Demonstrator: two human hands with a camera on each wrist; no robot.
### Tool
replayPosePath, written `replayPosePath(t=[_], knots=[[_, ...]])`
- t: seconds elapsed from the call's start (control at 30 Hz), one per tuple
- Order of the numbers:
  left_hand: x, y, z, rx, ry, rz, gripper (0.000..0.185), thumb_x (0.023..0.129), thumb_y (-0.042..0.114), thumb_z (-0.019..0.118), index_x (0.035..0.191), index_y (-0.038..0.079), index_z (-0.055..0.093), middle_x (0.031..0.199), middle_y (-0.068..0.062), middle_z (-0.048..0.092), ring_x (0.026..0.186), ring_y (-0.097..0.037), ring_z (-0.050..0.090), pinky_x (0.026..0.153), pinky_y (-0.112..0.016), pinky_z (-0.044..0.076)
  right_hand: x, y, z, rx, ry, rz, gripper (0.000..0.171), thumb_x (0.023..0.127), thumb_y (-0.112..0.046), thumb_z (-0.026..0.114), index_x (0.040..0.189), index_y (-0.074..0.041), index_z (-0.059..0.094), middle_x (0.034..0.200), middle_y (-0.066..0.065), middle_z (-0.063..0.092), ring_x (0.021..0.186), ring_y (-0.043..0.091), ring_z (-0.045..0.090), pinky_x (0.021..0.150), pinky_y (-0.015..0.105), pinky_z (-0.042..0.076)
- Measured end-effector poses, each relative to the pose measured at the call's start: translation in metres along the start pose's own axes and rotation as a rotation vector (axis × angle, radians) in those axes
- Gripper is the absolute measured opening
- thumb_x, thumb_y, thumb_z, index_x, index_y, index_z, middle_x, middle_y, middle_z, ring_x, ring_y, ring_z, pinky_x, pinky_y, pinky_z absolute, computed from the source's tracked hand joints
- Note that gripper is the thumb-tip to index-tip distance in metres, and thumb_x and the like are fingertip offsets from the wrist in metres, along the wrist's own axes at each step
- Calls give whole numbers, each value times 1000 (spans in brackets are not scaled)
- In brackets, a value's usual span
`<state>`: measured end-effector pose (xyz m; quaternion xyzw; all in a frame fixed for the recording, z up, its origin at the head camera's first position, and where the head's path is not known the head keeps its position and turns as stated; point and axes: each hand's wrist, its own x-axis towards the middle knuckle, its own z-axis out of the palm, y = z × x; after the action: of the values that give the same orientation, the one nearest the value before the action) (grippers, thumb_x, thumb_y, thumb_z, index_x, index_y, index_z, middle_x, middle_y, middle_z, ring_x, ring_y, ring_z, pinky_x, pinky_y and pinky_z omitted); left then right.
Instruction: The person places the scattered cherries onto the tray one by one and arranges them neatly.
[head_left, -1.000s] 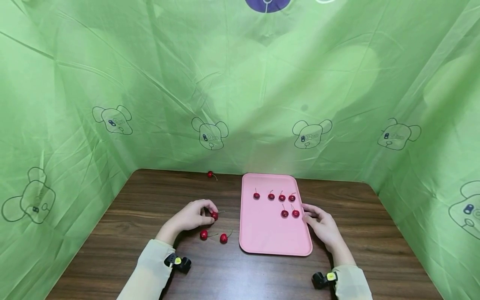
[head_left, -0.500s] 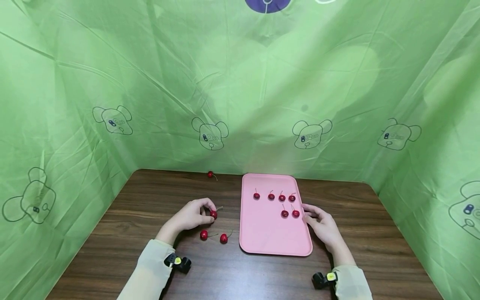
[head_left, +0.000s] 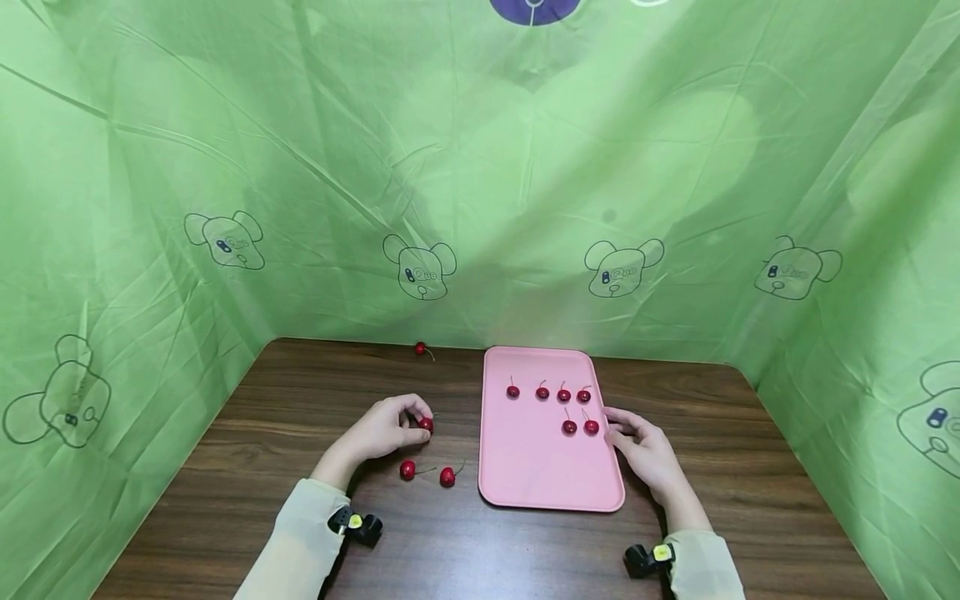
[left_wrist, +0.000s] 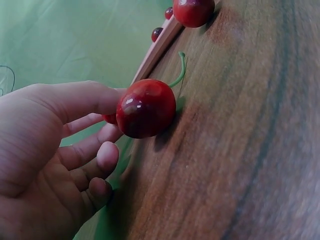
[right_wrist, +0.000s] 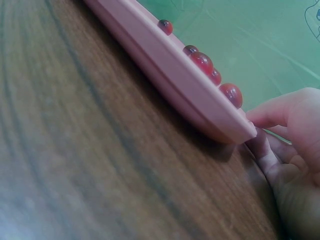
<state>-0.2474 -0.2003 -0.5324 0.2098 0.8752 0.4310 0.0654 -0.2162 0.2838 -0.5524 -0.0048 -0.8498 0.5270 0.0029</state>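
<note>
Left hand: the left hand [head_left: 378,433] pinched a cherry [head_left: 426,424] between thumb and fingers [left_wrist: 95,97], just above the counter [head_left: 300,417].
Right hand: the right hand [head_left: 647,454] rested at the tray's right edge, fingers [right_wrist: 272,112] loosely curled against the rim.
Tray: the pink tray [head_left: 525,467] held six cherries.
Left over: three cherries lay loose on the counter, one far back [head_left: 421,348].

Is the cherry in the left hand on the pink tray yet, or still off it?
Off it. The left hand pinches the cherry over the wooden table, left of the pink tray.
</note>
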Motion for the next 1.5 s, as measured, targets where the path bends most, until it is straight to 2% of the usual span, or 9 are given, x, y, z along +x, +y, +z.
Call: replayPosePath(t=[0.17, 0.43, 0.57, 0.8, 0.93, 1.17, 1.3, 1.5], knots=[[0, 4, 0, -22, 30, 4, 20, 93, 12, 85, 110, 16, 74, 97, 2, 69, 72, -16, 60, 67, -30, 50, -1, -1, -1, 3, -4, 5, 43, 108, -17, 70, 150, -7, 65, 134, 18, 72, 122, 27, 66, 90, 21, 55], [1, 13, -3, -72, 89, -11, 30, 94, 9, 84, 122, 8, 74, 97, -1, 70, 71, -18, 59, 59, -29, 49, 0, -1, -1, -8, -8, 14, 44, 108, -19, 70, 151, -9, 65, 136, 17, 71, 123, 27, 66, 90, 21, 55], [3, 17, -3, -79, 114, -23, 30, 94, 9, 84, 122, 10, 74, 92, 0, 68, 73, -17, 59, 58, -28, 48, -1, -1, -2, -5, -11, 13, 44, 109, -19, 70, 151, -8, 64, 136, 17, 71, 123, 27, 65, 90, 21, 55], [7, 30, -3, -88, 194, 18, 27, 93, 9, 85, 116, 19, 74, 94, 2, 69, 75, -18, 61, 60, -30, 48, -1, 0, -3, 3, -2, -8, 43, 109, -18, 69, 151, -7, 65, 136, 18, 71, 125, 29, 65, 90, 20, 54], [10, 38, 0, -86, 222, 30, 26, 93, 9, 85, 114, 20, 73, 95, 2, 70, 77, -19, 63, 63, -31, 50, 0, 1, -1, -4, -7, -12, 42, 109, -16, 68, 150, -6, 65, 135, 18, 71, 123, 26, 65, 91, 19, 54], [27, 55, 13, -74, 229, 87, 26, 92, 11, 86, 113, 20, 73, 99, 5, 72, 80, -15, 65, 72, -31, 52, 0, 1, 0, 3, 2, -10, 40, 109, -14, 68, 148, -5, 66, 134, 18, 72, 123, 26, 64, 92, 19, 53], [40, 69, 23, -77, 237, 133, 27, 92, 8, 86, 114, 16, 73, 102, 1, 73, 82, -14, 66, 75, -32, 53, 0, 2, -1, -1, -1, -6, 40, 109, -15, 68, 148, -6, 66, 133, 18, 72, 123, 27, 65, 91, 19, 53], [59, 86, 38, -19, 190, 165, 26, 93, 5, 83, 116, 12, 73, 105, -2, 72, 84, -12, 66, 72, -31, 55, 1, 2, 0, 5, 1, -10, 40, 109, -14, 69, 148, -6, 66, 132, 18, 72, 121, 25, 66, 91, 20, 54]])
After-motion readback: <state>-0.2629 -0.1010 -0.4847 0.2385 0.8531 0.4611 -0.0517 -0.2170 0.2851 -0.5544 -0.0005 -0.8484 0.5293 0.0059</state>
